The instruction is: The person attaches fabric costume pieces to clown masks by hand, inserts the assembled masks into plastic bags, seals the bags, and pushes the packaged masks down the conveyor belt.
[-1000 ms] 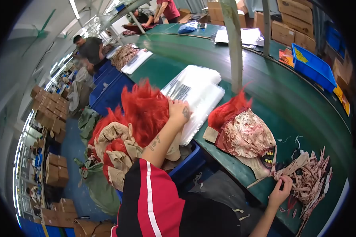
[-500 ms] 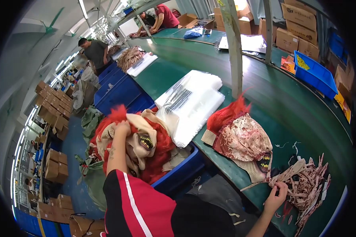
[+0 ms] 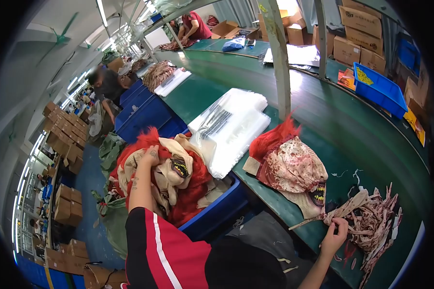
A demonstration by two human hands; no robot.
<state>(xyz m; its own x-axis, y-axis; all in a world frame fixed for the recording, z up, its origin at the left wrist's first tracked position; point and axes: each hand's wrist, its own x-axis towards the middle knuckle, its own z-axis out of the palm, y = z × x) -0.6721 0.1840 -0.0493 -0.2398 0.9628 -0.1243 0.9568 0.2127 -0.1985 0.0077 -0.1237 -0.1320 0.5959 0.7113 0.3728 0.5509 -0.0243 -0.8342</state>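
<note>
My left hand (image 3: 151, 156) grips a beige clown mask (image 3: 180, 166) with red hair and yellow teeth, on a heap of similar masks in a blue bin (image 3: 212, 212); its fingertips are partly hidden. A blood-spattered mask (image 3: 299, 166) with red hair lies on the green bench, its toothed mouth towards the right. Just below that mouth, my right hand (image 3: 333, 237) pinches a pale, stained strip (image 3: 348, 210) at the edge of a tangled pile of strips (image 3: 373, 226).
Clear plastic bags (image 3: 231, 127) are stacked on the bench (image 3: 217, 79) beside the bin. A metal post (image 3: 278, 62) rises behind the spattered mask. Further off are a blue tray (image 3: 381, 91) with yellow pieces, cardboard boxes (image 3: 361, 29), and people, one bending (image 3: 108, 86) at the left.
My left hand has shifted slightly over the masks in the bin. My right hand stays at the strips. The person at the far left has bent down. The view has moved a little.
</note>
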